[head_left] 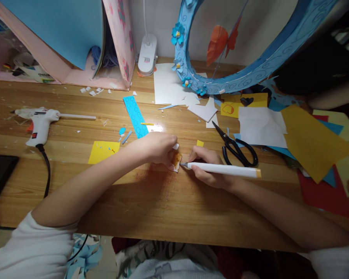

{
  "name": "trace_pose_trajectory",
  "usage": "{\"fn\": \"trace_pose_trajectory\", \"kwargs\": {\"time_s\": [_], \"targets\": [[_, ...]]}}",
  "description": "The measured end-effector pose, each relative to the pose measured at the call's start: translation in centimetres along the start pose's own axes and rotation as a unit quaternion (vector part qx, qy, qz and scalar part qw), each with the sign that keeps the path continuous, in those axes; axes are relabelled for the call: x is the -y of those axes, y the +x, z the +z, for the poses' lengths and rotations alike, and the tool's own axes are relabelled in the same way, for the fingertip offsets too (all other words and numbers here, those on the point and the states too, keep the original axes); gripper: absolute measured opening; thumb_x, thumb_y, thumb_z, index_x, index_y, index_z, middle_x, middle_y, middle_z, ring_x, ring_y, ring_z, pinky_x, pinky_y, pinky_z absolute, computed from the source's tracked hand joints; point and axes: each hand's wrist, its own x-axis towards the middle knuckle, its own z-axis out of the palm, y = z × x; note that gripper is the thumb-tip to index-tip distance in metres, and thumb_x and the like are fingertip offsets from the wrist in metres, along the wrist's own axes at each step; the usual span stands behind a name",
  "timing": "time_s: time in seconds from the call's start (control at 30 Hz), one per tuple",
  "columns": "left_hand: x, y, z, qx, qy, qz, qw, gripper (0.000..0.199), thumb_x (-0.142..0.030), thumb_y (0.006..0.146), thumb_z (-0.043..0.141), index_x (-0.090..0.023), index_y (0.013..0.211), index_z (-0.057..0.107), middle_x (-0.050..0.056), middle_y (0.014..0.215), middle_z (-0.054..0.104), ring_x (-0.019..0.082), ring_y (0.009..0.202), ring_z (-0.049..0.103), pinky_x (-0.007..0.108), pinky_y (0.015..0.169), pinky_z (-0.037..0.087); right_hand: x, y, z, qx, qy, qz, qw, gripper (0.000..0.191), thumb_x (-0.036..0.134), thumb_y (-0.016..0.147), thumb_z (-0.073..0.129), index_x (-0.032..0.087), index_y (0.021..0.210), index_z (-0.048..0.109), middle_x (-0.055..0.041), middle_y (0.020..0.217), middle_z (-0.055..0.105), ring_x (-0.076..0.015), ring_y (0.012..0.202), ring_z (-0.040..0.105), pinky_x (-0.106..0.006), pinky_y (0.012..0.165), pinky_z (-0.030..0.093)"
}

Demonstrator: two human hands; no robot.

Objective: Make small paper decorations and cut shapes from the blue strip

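Near the middle of the wooden table, my left hand [159, 148] pinches a small orange-and-white piece [177, 159] that looks like coloured paper or foam; my fingers cover part of it. A white marker [227, 169] with an orange end cap rests in my right hand [208, 166], its grey tip at the right edge of the piece. Faint orange-red smears mark the wood below. Black scissors [235, 145] lie partly open just beyond my right hand. A blue strip with drawn circles [135, 116] lies beyond my left hand.
A white glue gun [40, 120] with its cord lies at left, near a yellow paper piece [103, 152]. Coloured sheets [314, 143] pile up at right. A blue ring decoration [209, 87] with flowers and a pink shelf box [125, 50] stand at the back, beside a white lamp base [147, 54].
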Motion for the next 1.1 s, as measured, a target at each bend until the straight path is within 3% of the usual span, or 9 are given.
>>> {"fn": "trace_pose_trajectory", "kwargs": {"time_s": [0.33,0.83,1.1], "targets": [[-0.09,0.05,-0.09,0.001,0.007,-0.002,1.0,0.042,-0.049,0.063,0.069,-0.016,0.089,0.061,0.006,0.086,0.067,0.021,0.075,0.061,0.025,0.054,0.035,-0.56,-0.44,0.1,0.05,0.008,-0.084,0.995,0.005,0.017,0.069,0.049,0.02,0.073,0.047,0.0013,0.064,0.048,-0.0129,0.056,0.042,-0.026,0.052,0.031],[-0.19,-0.17,-0.23,0.007,0.001,-0.004,1.0,0.044,-0.05,0.064,0.068,-0.017,0.092,0.063,0.007,0.089,0.068,0.022,0.079,0.062,0.025,0.057,0.037,-0.72,-0.67,0.13,0.037,0.035,-0.05,0.997,0.006,0.017,0.072,0.05,0.02,0.076,0.047,0.0005,0.071,0.053,-0.0128,0.058,0.045,-0.025,0.054,0.033],[-0.08,-0.14,-0.17,0.002,-0.005,0.001,1.0,0.041,-0.05,0.065,0.066,-0.016,0.089,0.063,0.007,0.086,0.068,0.023,0.076,0.062,0.026,0.055,0.037,-0.13,-0.16,0.09,0.047,-0.01,-0.056,0.997,0.002,0.019,0.072,0.049,0.02,0.073,0.047,0.0011,0.065,0.05,-0.0133,0.057,0.044,-0.026,0.054,0.033]]}}
